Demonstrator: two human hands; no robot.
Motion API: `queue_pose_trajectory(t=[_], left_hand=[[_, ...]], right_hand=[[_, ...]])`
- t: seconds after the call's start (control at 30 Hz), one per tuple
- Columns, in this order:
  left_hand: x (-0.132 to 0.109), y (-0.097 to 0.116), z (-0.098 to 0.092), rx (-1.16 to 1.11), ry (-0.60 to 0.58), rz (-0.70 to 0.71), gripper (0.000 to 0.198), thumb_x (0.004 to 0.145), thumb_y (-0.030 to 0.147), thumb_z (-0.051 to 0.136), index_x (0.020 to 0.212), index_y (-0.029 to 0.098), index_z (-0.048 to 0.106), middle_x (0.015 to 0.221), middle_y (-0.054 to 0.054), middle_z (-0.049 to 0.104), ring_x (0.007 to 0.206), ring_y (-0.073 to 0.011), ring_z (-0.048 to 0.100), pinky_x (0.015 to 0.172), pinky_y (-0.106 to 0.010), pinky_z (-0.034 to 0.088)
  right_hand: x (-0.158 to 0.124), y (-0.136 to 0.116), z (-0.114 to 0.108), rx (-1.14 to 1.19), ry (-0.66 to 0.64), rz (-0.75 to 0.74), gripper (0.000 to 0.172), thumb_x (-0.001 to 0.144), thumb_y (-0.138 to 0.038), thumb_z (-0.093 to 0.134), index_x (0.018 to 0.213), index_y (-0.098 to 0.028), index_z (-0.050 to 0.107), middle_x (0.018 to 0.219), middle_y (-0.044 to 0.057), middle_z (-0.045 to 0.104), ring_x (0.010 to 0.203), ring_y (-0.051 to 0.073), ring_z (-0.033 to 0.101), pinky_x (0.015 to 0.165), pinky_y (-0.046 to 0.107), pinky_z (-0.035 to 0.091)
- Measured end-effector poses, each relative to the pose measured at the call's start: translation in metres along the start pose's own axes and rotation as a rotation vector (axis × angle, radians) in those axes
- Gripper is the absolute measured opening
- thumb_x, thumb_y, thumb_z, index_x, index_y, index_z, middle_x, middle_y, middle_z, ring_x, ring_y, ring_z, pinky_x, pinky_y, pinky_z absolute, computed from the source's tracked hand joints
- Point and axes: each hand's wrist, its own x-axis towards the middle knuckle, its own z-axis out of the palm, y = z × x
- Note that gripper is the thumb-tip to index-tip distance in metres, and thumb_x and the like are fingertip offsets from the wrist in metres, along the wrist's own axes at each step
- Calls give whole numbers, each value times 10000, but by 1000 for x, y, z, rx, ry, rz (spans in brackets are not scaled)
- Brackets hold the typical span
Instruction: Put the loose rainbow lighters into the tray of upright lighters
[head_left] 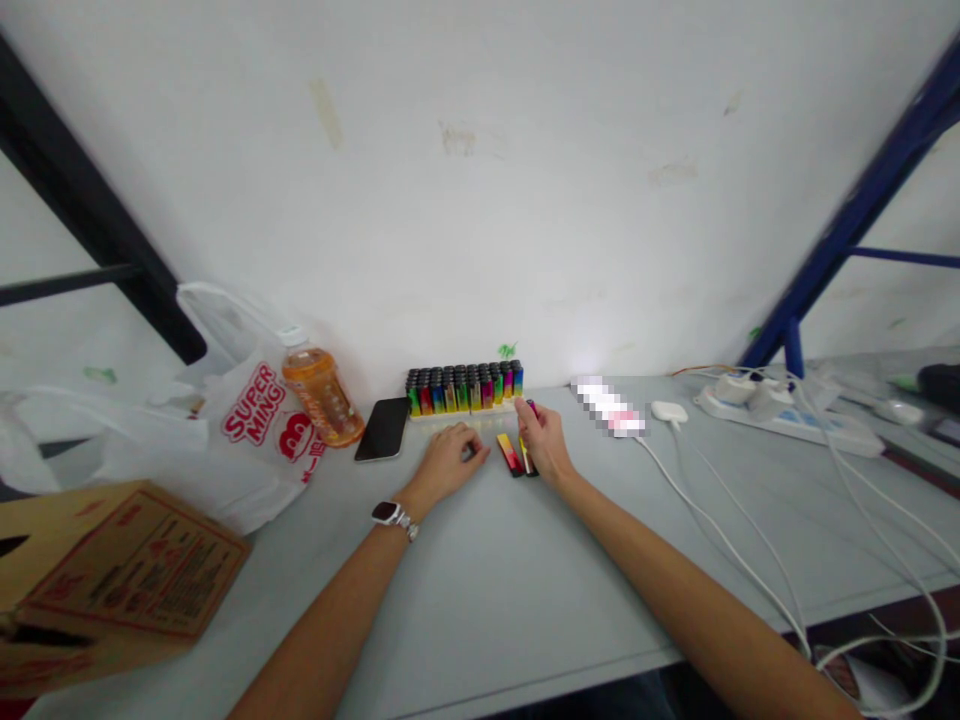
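Rows of multicoloured lighters (465, 388) with black tops stand upright in a pale tray (450, 414) against the wall. My right hand (541, 440) is closed on a lighter just in front of the row's right end; only its dark purple end (532, 406) shows. Below those fingers lie a red and yellow lighter (508, 453) and a yellow one (526, 458), the latter partly covered by the hand. My left hand (448, 462) rests on the table with curled fingers, around something dark that I cannot make out.
At the left are a black phone (383, 430), an orange drink bottle (322, 393), a white plastic bag (255, 440) and a cardboard box (135, 580). To the right lie a pixelated device (609, 407), a white charger (669, 412), cables and a power strip (795, 422).
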Motion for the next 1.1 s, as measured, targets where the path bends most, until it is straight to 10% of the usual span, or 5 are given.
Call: queue_pose_trajectory(t=[0.4, 0.6, 0.83, 1.1], left_hand=[[0, 0, -1, 4, 0, -4, 186, 887, 330, 583, 762, 194, 607, 869, -35, 638, 843, -199, 576, 791, -335, 407], [0, 4, -2, 0, -3, -6, 186, 887, 317, 581, 752, 192, 610, 845, -34, 625, 832, -200, 578, 779, -332, 412], [-1, 8, -4, 9, -11, -25, 166, 891, 301, 590, 773, 189, 621, 849, -32, 631, 838, -196, 584, 787, -330, 413], [-3, 11, -7, 17, -30, -57, 150, 895, 294, 600, 789, 191, 620, 894, -36, 648, 888, -205, 597, 812, -342, 411]], right_hand=[[4, -1, 1, -67, 64, 34, 378, 839, -487, 505, 593, -208, 437, 533, -50, 365, 516, 101, 346, 464, 242, 270], [5, -3, -1, 114, -105, 66, 427, 847, -626, 540, 1035, -246, 489, 545, -112, 418, 409, 87, 358, 413, 201, 308], [38, 0, -13, -104, -110, -235, 328, 810, -493, 650, 948, -196, 656, 922, 58, 673, 782, 167, 604, 666, 279, 483], [81, 0, -13, -369, -216, -349, 282, 814, -353, 629, 1021, -171, 689, 813, 29, 702, 650, 151, 582, 665, 293, 469]])
